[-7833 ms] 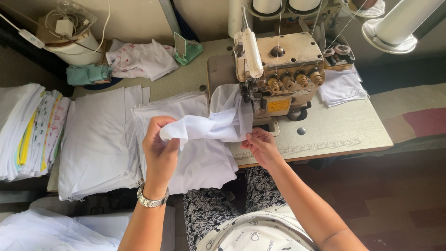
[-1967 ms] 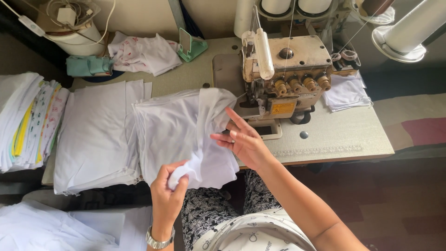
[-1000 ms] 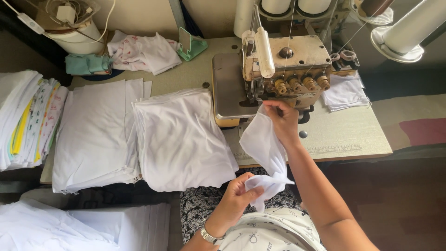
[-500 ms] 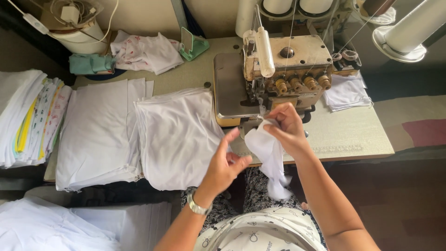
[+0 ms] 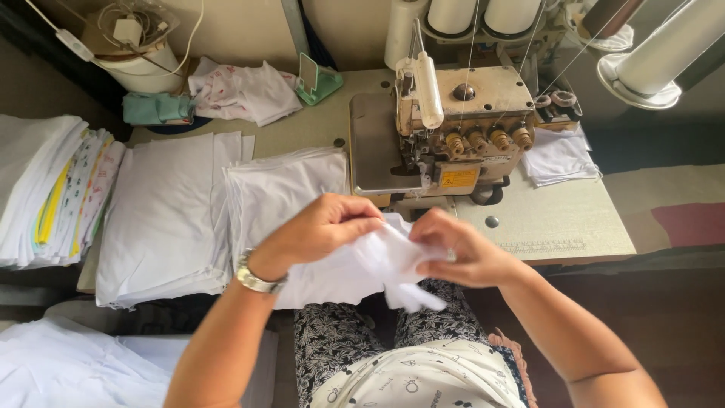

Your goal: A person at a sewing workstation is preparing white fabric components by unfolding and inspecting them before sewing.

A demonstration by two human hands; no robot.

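Observation:
My left hand [image 5: 321, 227] and my right hand [image 5: 457, 249] both grip one small piece of white fabric [image 5: 381, 261], bunched between them just in front of the table's near edge. A metal watch sits on my left wrist. Behind the hands stands a beige overlock sewing machine [image 5: 461, 121] on the table [image 5: 559, 219]. A stack of white fabric pieces [image 5: 276, 185] lies on the table to the left of the machine, partly hidden by my left hand.
A larger pile of white cloth [image 5: 162, 211] lies further left, beside a stack of folded printed cloths [image 5: 49, 189]. Small white pieces [image 5: 559, 155] rest right of the machine. Thread cones [image 5: 483, 15], a green phone stand [image 5: 317, 79] and a white bucket [image 5: 140, 57] stand at the back.
My right hand has drawn the white piece back from the machine toward my lap. My left hand has come up and taken hold of it too.

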